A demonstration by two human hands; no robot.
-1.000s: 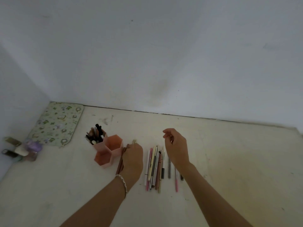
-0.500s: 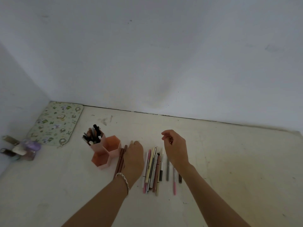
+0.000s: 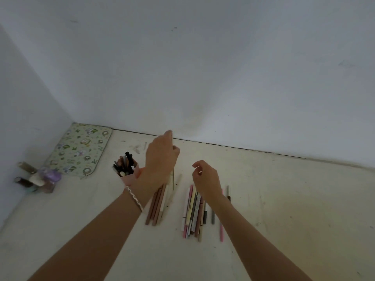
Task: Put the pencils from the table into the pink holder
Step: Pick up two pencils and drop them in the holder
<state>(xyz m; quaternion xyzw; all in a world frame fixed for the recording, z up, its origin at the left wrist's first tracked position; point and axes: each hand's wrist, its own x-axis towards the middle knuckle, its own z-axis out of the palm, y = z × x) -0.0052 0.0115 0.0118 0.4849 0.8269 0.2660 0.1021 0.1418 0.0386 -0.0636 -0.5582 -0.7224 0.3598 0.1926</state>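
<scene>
The pink holder (image 3: pixel 129 180) stands left of centre, mostly hidden behind my left wrist; its back cell holds several dark pens (image 3: pixel 124 163). My left hand (image 3: pixel 160 159) is raised just right of the holder, shut on a thin pale pencil (image 3: pixel 173 179) held nearly upright with its lower end near the table. A few brown and white pencils (image 3: pixel 158 203) lie under that hand. A row of several pencils (image 3: pixel 194 211) lies further right. My right hand (image 3: pixel 207 179) hovers over the row's far end, fingers loosely curled and apart, holding nothing.
A green floral mat (image 3: pixel 79 149) lies in the back left corner against the wall. Small bottles (image 3: pixel 36 177) cluster at the left wall. The pale table (image 3: pixel 284 199) meets the wall close behind the holder.
My left hand has lifted off the table and moved up and back beside the holder, now gripping a pale pencil upright. My right hand has barely moved.
</scene>
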